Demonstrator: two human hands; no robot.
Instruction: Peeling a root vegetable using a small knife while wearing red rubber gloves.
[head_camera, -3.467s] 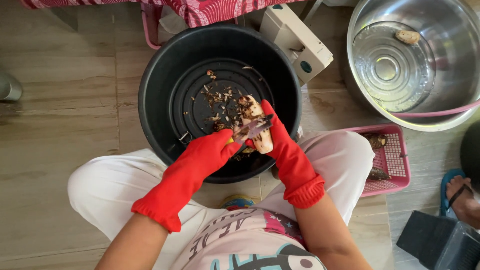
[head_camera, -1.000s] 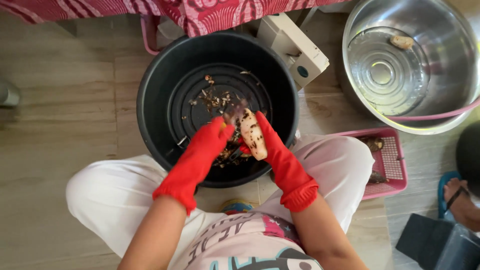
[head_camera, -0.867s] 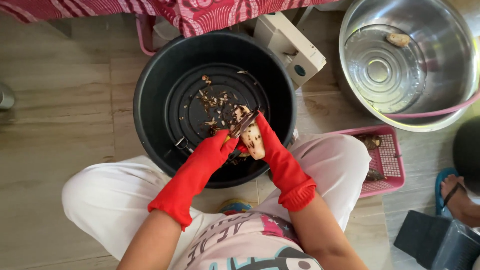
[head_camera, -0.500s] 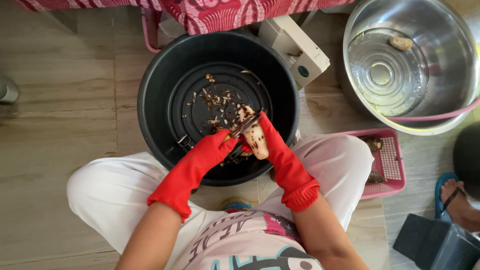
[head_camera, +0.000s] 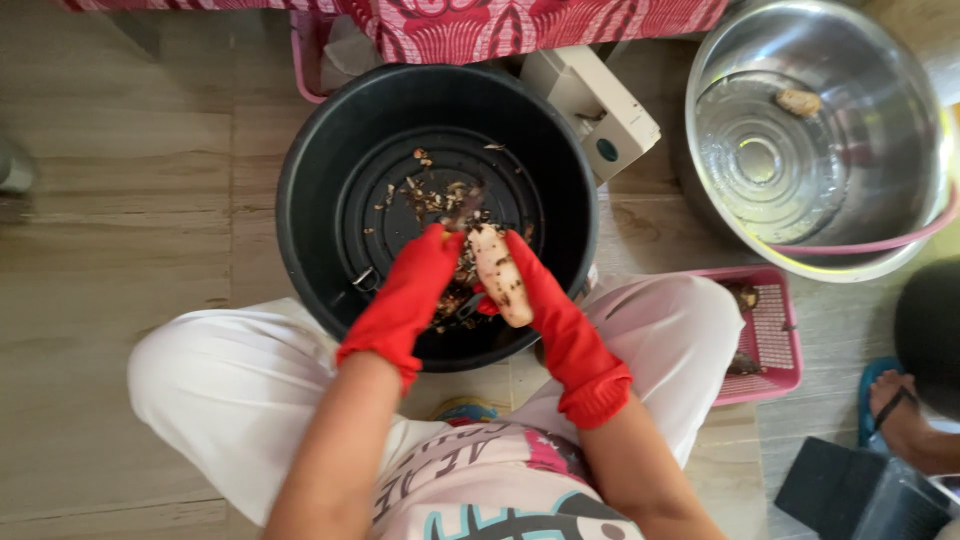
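Observation:
Both my hands wear red rubber gloves and meet over a black bucket (head_camera: 310, 160). My right hand (head_camera: 535, 295) grips a pale, partly peeled root (head_camera: 497, 285) with brown flecks of skin on it. My left hand (head_camera: 420, 280) is closed around a knife whose blade (head_camera: 462, 210) is blurred and points away from me, against the root's far end. Brown peel scraps (head_camera: 430, 195) lie on the bucket's bottom beneath my hands.
A large steel basin (head_camera: 900, 150) with water and one peeled piece (head_camera: 798, 102) stands at the right. A pink basket (head_camera: 775, 330) lies by my right knee. A beige box (head_camera: 595, 105) sits behind the bucket. Another person's foot (head_camera: 900, 420) is at the far right.
My left hand has pushed forward along the root, away from me, after drawing back moments before. My right hand keeps the root over the bucket, now turned more upright.

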